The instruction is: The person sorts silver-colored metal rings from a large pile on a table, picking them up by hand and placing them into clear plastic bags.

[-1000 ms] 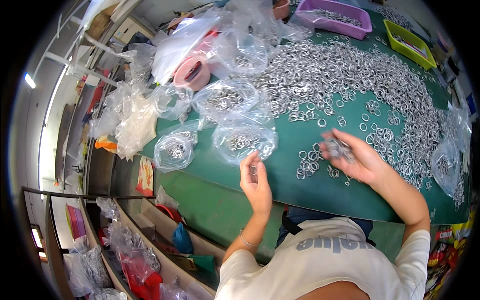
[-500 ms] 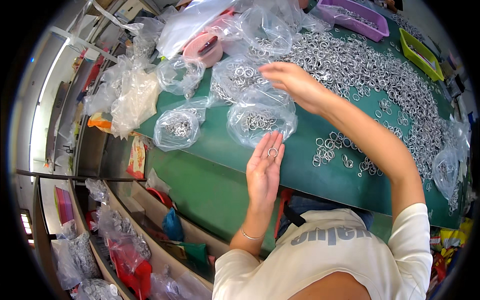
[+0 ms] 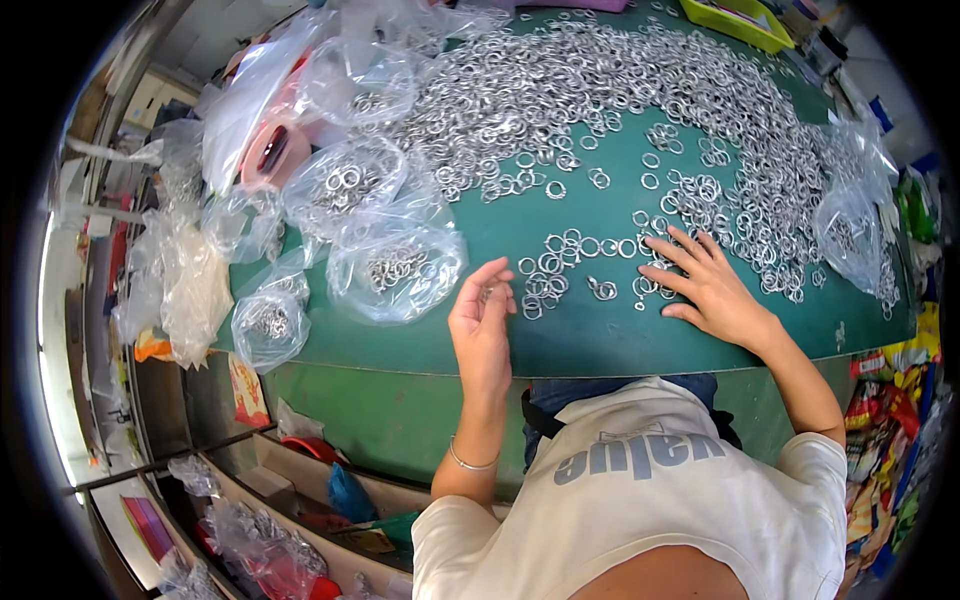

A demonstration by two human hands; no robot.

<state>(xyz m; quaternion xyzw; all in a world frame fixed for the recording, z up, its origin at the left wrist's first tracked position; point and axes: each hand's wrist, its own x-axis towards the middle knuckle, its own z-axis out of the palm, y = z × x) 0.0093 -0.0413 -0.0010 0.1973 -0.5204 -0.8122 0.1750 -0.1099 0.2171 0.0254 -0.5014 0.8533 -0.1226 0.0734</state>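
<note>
My left hand is raised at the table's front edge, palm turned inward. Its fingers curl over a small metal ring, which is mostly hidden. My right hand is open, fingers spread, with its fingertips on a few loose silver rings on the green tabletop. Between the hands lies a small group of similar rings. Beyond them a large heap of silver rings curves across the table and down its right side.
Clear plastic bags with rings inside stand left of my left hand, with a smaller bag near the edge. A pink basket is behind them. A yellow-green tray sits at the far right. Shelves run along the lower left.
My right hand has come from above the bags on the left to the loose rings on the right. My left hand has closed its fingers over the ring on its palm. The view has turned rightward.
</note>
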